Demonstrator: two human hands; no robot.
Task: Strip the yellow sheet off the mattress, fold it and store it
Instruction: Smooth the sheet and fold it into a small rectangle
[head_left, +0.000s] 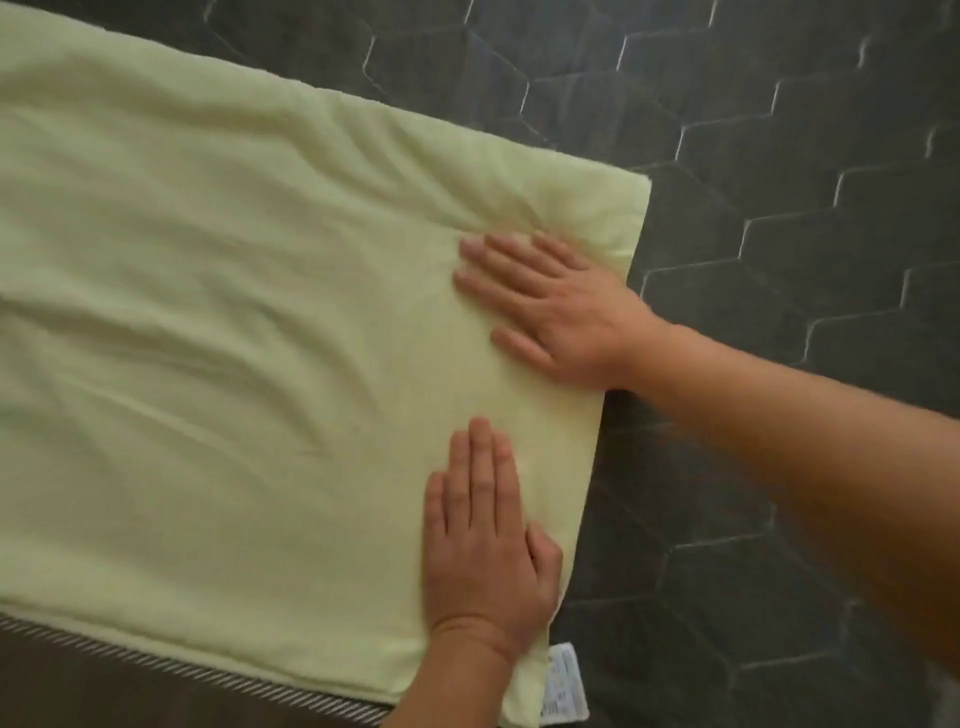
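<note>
The pale yellow, softly napped cotton sheet (234, 322) lies folded into a broad rectangle on the dark grey quilted mattress (779, 156), its right-hand edge squared and a white care label (566, 680) showing at the near right corner. The left hand (488, 540), fingers straight and together, and the right hand (550, 306), fingers straight and slightly spread, both press flat near that edge, apparently to smooth the layers before a further fold. Shallow diagonal creases cross the cloth; a striped piped border (182, 670) trims the mattress's near edge.
</note>
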